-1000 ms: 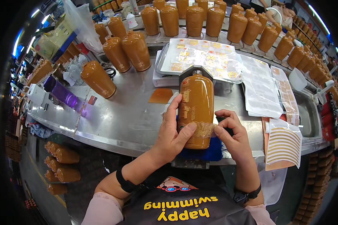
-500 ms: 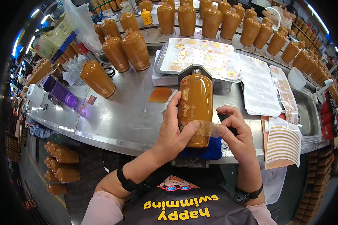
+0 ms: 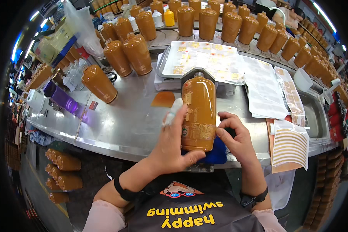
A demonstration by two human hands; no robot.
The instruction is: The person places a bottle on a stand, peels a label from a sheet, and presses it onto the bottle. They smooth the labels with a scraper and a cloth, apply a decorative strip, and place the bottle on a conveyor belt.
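Note:
A glossy brown bottle (image 3: pixel 205 102) leans on the bench in front of me, its neck in a dark angled bracket (image 3: pixel 199 71). Raised lettering runs down its face, and a clear patterned sticker (image 3: pixel 203 131) lies across the lower part. My left hand (image 3: pixel 168 141) cups the bottle's lower left side, thumb below the base; a white finger cover (image 3: pixel 175 107) is on one fingertip. At the lower right edge, beside the sticker's end, my right hand (image 3: pixel 237 137) has its thumb tip against the bottle and its fingers curled apart from the thumb. The bottle hides some fingertips.
Behind the bracket lies a tray (image 3: pixel 164 71) with sticker sheets. More sheets (image 3: pixel 263 89) and a striped sheet (image 3: pixel 291 143) lie right, near a sink (image 3: pixel 315 112). Brown bottles (image 3: pixel 208 23) line a curved conveyor. A purple bottle (image 3: pixel 62 98) stands left; blue cloth (image 3: pixel 219 150) lies under the bottle.
The sticker's loose right end, earlier pinched by my right hand, now lies against the bottle. My left thumb has moved off the sticker to below the base. The conveyor bottles have shifted right.

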